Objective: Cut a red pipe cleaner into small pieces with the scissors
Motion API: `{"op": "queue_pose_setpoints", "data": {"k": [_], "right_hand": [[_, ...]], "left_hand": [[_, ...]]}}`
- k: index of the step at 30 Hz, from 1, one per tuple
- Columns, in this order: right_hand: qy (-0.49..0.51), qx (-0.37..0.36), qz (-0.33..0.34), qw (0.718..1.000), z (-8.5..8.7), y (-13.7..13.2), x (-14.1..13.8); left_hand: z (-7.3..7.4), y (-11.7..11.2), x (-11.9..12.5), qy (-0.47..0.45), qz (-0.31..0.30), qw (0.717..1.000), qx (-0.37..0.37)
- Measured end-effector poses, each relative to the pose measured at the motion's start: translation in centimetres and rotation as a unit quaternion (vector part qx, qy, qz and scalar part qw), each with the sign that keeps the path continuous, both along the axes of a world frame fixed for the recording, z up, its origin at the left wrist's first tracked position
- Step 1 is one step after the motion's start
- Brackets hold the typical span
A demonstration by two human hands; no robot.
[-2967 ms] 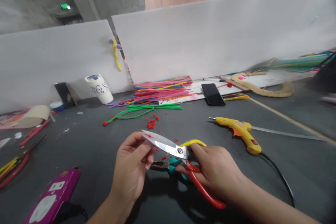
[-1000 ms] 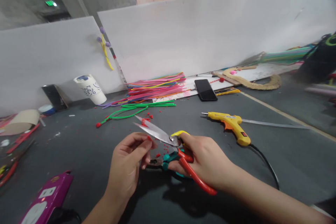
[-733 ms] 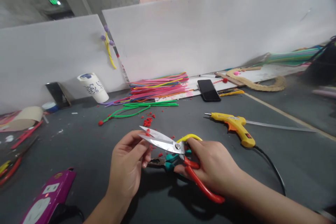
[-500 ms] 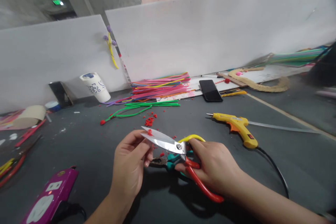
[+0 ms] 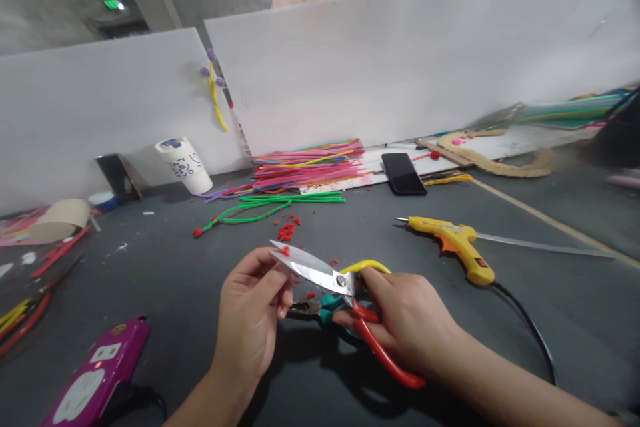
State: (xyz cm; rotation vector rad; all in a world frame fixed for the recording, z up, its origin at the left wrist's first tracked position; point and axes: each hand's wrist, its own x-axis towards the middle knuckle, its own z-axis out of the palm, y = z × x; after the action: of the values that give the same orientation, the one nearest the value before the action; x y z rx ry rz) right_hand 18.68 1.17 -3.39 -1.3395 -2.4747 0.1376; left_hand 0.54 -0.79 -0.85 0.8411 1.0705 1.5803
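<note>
Here's the dark grey desk (image 5: 170,287) spread wide across the view, and along its far side stand two white panels (image 5: 400,73), a narrow slanting gap between them. Into the middle come the hands: the right hand (image 5: 413,313) is wrapped around the handles of a big pair of scissors (image 5: 320,276), one handle red, one yellow, while the left hand (image 5: 255,313) is closed in a pinch, thumb to fingers, right by the blade ends. Those blades point up to the left, held above the desk and slightly parted. Over at lower left sits a magenta power strip (image 5: 100,370); at the back, a bundle of mostly pink stems (image 5: 310,167) lies against the right-hand panel's foot. To the right, a yellow glue gun (image 5: 457,240) rests on its side, nozzle toward the left, and beyond it lies a black phone (image 5: 404,175). Underneath the scissors, teal-handled pliers (image 5: 327,307) lie partly hidden by the right hand. Green stems (image 5: 295,199) stretch in front of the pink bundle. Smaller now: red crumbs (image 5: 287,232) scattered just past the blades, and, tiniest, a red piece (image 5: 286,251) between the blade tips, gripped by the left fingertips, the pinch itself partly covered.
</note>
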Motion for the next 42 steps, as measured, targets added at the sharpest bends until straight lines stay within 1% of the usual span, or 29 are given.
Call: {"op": "queue_pose_setpoints", "data": {"k": [5, 9, 18, 23, 26, 28, 29, 31, 34, 36, 38, 39, 40, 42], "right_hand": [[0.001, -0.005, 0.003, 1.000, 0.1, 0.0, -0.2], [0.003, -0.004, 0.004, 1.000, 0.1, -0.1, -0.2], [-0.005, 0.008, 0.005, 1.000, 0.0, 0.1, -0.4], [-0.010, 0.019, -0.004, 1.000, 0.2, 0.1, -0.2], [0.015, -0.014, -0.021, 1.000, 0.5, 0.2, -0.2], [0.070, -0.072, -0.027, 0.995, 0.8, 0.3, -0.2], [0.111, -0.109, -0.024, 0.988, 1.0, 0.3, -0.3], [0.208, -0.186, -0.011, 0.960, 1.5, 0.3, -0.5], [0.333, -0.290, -0.002, 0.897, 2.2, 0.4, -0.6], [0.388, -0.358, 0.003, 0.849, 2.5, 0.4, -0.7], [0.423, -0.415, 0.019, 0.805, 2.7, 0.4, -0.8], [0.431, -0.433, 0.028, 0.791, 2.7, 0.5, -0.8], [0.433, -0.444, 0.035, 0.783, 2.7, 0.5, -0.8], [0.426, -0.447, 0.041, 0.785, 2.6, 0.5, -0.9]], "left_hand": [[0.2, 0.0, 0.1, 0.003, 0.011, 1.000, -0.002], [0.3, 0.0, 0.0, -0.001, 0.008, 1.000, -0.002], [0.4, 0.1, 0.0, -0.009, 0.008, 1.000, 0.004], [0.4, 0.4, -0.1, -0.011, 0.012, 1.000, 0.003], [0.4, 0.5, -0.2, -0.003, 0.013, 1.000, 0.002], [0.4, 0.5, -0.3, 0.006, -0.006, 1.000, -0.008], [0.4, 0.5, -0.2, 0.009, -0.023, 1.000, -0.018], [0.3, 0.3, -0.1, 0.015, -0.072, 0.996, -0.046], [0.0, 0.1, 0.1, 0.028, -0.168, 0.981, -0.097], [-0.2, 0.1, 0.3, 0.043, -0.232, 0.963, -0.129], [-0.6, 0.1, 0.4, 0.055, -0.276, 0.948, -0.149], [-0.7, 0.2, 0.4, 0.060, -0.289, 0.943, -0.153], [-0.9, 0.2, 0.4, 0.065, -0.298, 0.940, -0.156], [-1.1, 0.3, 0.4, 0.077, -0.306, 0.936, -0.158]]}}
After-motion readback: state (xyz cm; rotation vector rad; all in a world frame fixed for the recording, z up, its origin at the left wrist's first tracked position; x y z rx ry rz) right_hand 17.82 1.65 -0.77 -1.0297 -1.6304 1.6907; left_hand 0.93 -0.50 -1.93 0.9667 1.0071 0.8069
